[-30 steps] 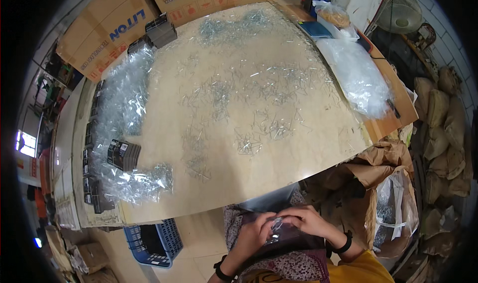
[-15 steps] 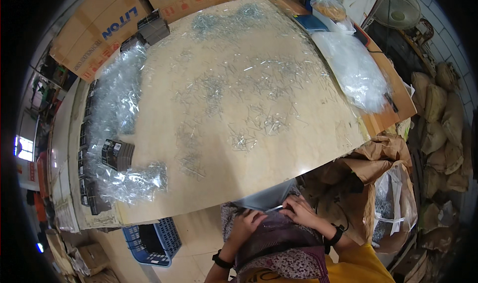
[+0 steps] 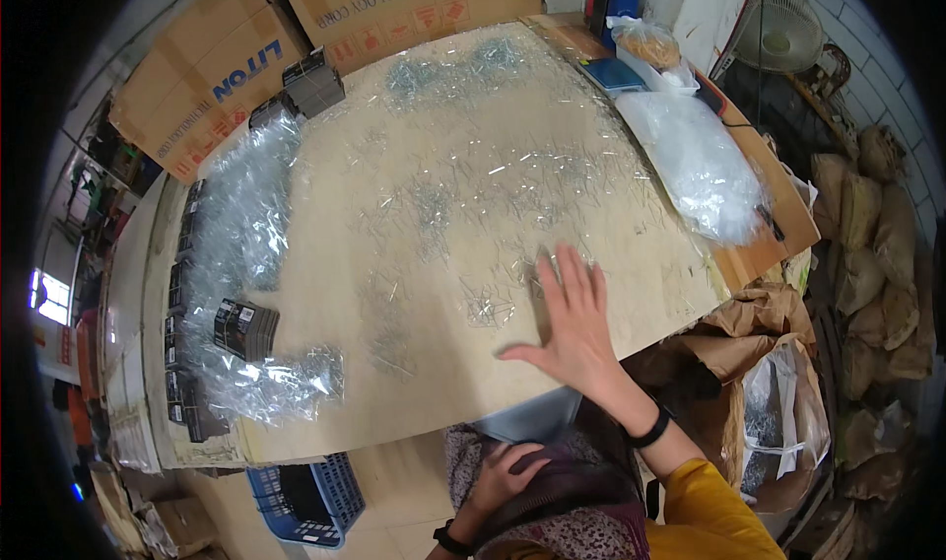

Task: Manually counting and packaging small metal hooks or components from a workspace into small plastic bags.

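My right hand [image 3: 574,338] is open over the near right part of the table, its fingers spread and thumb out to the left. Under and beyond its fingertips lie loose piles of thin, shiny wire-like pieces [image 3: 488,307]. My left hand [image 3: 506,479] is low, below the table's front edge, over my patterned apron [image 3: 581,476]. Its fingers are curled; what they hold, if anything, I cannot make out. A grey-blue tray or bin [image 3: 532,419] shows partly between the left hand and the table edge.
Clear plastic packets [image 3: 236,215] heap along the table's left side, with a banded stack of dark cards [image 3: 246,329] among them. Cartons [image 3: 212,77] stand behind. A bag of clear film [image 3: 695,166] lies at right. A blue basket [image 3: 305,501] sits on the floor.
My right hand has left the small whitish strip that both hands were holding at my lap and has reached forward over the table, fingers spreading. My left hand has stayed low near the tray.
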Available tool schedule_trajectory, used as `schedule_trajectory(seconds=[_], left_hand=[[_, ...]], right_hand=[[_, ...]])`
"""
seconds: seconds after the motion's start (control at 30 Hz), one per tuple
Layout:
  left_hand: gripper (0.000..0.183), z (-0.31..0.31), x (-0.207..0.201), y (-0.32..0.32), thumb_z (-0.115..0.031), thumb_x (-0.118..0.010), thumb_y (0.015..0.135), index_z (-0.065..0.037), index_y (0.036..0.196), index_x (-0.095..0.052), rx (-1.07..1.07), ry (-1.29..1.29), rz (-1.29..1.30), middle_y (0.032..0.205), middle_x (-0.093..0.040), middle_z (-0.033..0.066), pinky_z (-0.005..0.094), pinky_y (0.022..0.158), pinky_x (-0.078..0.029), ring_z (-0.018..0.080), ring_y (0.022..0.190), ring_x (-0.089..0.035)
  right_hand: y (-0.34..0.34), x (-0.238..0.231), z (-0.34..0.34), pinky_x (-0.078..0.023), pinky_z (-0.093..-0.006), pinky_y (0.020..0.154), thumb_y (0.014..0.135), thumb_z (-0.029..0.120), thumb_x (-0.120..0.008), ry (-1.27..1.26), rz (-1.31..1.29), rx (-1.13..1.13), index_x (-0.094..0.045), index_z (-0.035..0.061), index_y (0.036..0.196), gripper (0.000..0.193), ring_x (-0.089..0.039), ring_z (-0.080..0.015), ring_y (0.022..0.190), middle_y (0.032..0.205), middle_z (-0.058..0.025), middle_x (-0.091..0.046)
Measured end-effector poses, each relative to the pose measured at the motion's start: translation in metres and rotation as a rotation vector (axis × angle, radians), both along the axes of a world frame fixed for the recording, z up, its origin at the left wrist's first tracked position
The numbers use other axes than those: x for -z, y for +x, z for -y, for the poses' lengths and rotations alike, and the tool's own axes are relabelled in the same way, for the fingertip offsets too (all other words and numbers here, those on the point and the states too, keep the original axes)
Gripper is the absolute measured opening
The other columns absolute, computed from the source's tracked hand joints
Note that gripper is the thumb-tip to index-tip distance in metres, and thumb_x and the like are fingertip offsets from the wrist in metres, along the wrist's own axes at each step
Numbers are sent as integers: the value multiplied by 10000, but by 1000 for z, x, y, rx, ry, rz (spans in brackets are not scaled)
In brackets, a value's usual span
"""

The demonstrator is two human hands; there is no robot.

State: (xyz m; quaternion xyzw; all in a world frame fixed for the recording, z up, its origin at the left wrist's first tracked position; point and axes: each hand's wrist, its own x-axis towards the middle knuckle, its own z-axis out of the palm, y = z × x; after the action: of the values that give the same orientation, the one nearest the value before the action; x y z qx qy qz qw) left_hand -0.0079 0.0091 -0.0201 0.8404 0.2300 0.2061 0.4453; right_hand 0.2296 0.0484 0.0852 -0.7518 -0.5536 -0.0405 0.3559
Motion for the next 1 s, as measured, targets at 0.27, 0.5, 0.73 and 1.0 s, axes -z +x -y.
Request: schedule_trajectory(seconds=[0.27, 0.5, 0.73, 1.0], left_hand=[[228, 0, -11, 5, -170, -780, 788, -77, 981, -702, 15, 48, 18, 1003, -687, 37, 323, 773, -534, 219, 879, -651], [215, 1, -7, 1, -128, -801, 758, -72, 947, -715, -60, -37, 50, 957, -701, 49, 310, 744, -541, 215, 814, -665], [214, 3, -12, 3, -114, -787, 773, -60, 965, -708, -72, -157, 36, 959, -698, 81, 330, 756, -544, 245, 829, -672], [195, 3, -13, 0, -122, -770, 795, -71, 972, -706, -74, -119, 34, 934, -686, 111, 348, 755, -545, 277, 825, -676]], right_hand=[[35, 17, -72, -240, -582, 1095, 812, 408, -712, -183, 96, 14, -560, 145, 1291, 567, -361, -386, 1330, 1384, -175, -457], [5, 9, -7, -399, -406, 1023, 803, 30, -636, -11, -99, -255, -673, 85, 1090, 295, -502, -317, 1180, 1226, -105, -578], [20, 9, 19, -418, -410, 1024, 680, -181, -503, 3, -331, -392, -677, 77, 1114, 534, -526, -331, 1211, 1232, -116, -620], [-18, -10, 21, -286, -507, 1123, 844, 236, -663, -95, -13, -382, -647, 146, 1192, 360, -431, -304, 1321, 1387, -83, -517]])
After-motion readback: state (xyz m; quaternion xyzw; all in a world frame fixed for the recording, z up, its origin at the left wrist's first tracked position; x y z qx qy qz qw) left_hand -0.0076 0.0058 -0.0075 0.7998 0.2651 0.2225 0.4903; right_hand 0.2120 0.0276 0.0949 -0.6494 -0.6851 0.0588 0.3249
